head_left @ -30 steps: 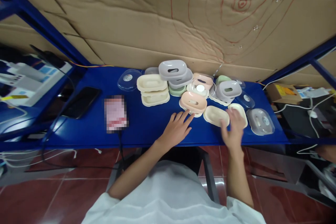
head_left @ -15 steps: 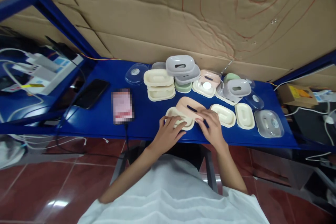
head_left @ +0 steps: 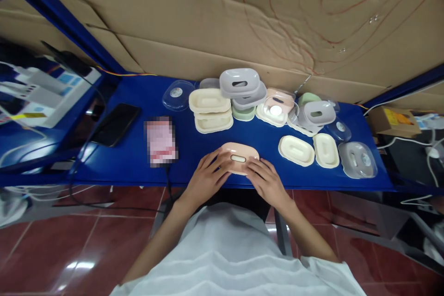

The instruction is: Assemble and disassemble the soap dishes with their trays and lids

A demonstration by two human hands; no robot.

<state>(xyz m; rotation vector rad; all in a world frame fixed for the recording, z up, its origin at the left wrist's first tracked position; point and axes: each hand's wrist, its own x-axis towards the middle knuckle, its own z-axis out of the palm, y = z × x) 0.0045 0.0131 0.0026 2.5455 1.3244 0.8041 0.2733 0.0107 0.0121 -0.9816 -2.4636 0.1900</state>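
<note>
A peach soap dish tray (head_left: 239, 149) with a central slot lies at the front of the blue table, over a cream base. Only the ridge of that cream base shows, through the slot. My left hand (head_left: 208, 178) has its fingers curled round the tray's left end. At the right end, my right hand (head_left: 268, 181) grips with fingers over the rim. To the right lie two bare cream bases (head_left: 296, 150) (head_left: 326, 151) and a clear-lidded soap dish (head_left: 357, 161).
Stacked cream bases (head_left: 210, 101) and grey trays (head_left: 239, 82) stand at the back. A peach tray under a clear lid (head_left: 276, 110) and another grey tray (head_left: 318, 113) sit right of them. A phone (head_left: 116, 125) and a pixelated pink object (head_left: 161, 141) with a cable lie left.
The peach tray has moved left and down from a tilted hold onto the cream base, covering it. My right hand came left with it; my left hand shifted to the tray's left end.
</note>
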